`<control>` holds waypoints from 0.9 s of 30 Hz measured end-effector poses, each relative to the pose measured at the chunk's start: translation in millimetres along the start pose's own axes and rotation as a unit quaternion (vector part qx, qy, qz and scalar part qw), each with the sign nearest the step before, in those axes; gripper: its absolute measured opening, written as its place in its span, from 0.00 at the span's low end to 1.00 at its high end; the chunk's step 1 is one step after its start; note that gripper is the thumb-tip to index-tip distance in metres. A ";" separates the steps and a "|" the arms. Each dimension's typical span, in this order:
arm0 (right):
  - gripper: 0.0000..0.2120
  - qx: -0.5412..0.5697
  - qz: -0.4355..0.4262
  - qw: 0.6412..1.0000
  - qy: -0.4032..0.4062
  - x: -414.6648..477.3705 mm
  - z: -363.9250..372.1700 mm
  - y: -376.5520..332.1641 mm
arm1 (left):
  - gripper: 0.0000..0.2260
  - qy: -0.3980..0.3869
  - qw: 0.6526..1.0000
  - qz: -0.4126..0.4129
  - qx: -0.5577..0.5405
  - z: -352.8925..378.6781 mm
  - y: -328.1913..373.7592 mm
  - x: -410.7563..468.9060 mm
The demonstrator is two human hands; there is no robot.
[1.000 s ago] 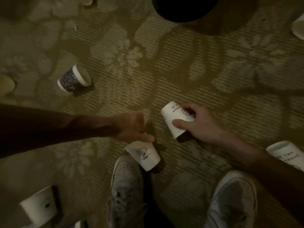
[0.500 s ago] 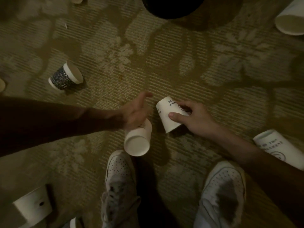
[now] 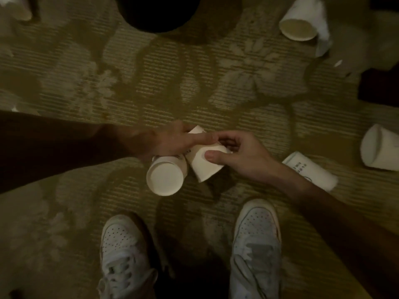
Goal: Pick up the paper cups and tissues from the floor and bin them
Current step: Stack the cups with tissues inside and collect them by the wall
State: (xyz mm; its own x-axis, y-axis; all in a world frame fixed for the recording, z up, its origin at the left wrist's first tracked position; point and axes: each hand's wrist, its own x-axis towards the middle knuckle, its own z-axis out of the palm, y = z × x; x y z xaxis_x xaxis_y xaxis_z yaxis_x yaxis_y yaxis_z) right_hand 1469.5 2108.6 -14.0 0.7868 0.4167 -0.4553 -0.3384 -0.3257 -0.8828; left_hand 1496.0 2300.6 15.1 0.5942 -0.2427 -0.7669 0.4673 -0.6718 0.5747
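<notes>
Both hands meet low over the carpeted floor (image 3: 237, 87), each grasping a paper cup. The left hand (image 3: 170, 141) holds the left cup (image 3: 165, 178) from above, its white base turned up toward me, while its forefinger stretches across to touch the other cup. The right hand (image 3: 239, 156) is curled round the right cup (image 3: 203, 167), thumb pressed on its side, the cup tilted and touching the left cup.

Just beyond the right wrist a printed cup (image 3: 311, 171) lies on its side on the floor, and farther out on that side lies another cup (image 3: 380, 147). Well ahead of the right hand, a fallen cup (image 3: 300, 22) rests against a white tissue (image 3: 323, 35). The dark bin (image 3: 159, 11) sits ahead of the hands. Below the hands are two white shoes (image 3: 257, 244).
</notes>
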 end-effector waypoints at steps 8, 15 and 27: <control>0.43 -0.255 0.089 0.936 0.228 -64.0 -92.5 28.5 | 0.15 -0.025 0.997 0.061 0.048 28.6 49.8 36.1; 0.37 -0.306 0.168 0.927 0.139 -99.6 -117.5 59.3 | 0.17 -0.065 0.990 0.081 0.095 51.4 63.8 56.7; 0.12 -0.003 0.050 0.973 0.226 -17.9 -95.9 -16.0 | 0.23 -0.081 0.971 0.204 0.096 -6.9 91.8 45.6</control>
State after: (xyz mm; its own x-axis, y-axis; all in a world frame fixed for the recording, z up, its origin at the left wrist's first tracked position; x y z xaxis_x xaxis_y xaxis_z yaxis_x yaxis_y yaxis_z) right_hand 1510.3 2025.1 19.4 0.8972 -0.0322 -0.4405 -0.4228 -0.3509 -0.8355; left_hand 1570.5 2232.7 34.9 0.5862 -0.6131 -0.5296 0.0749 -0.6099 0.7889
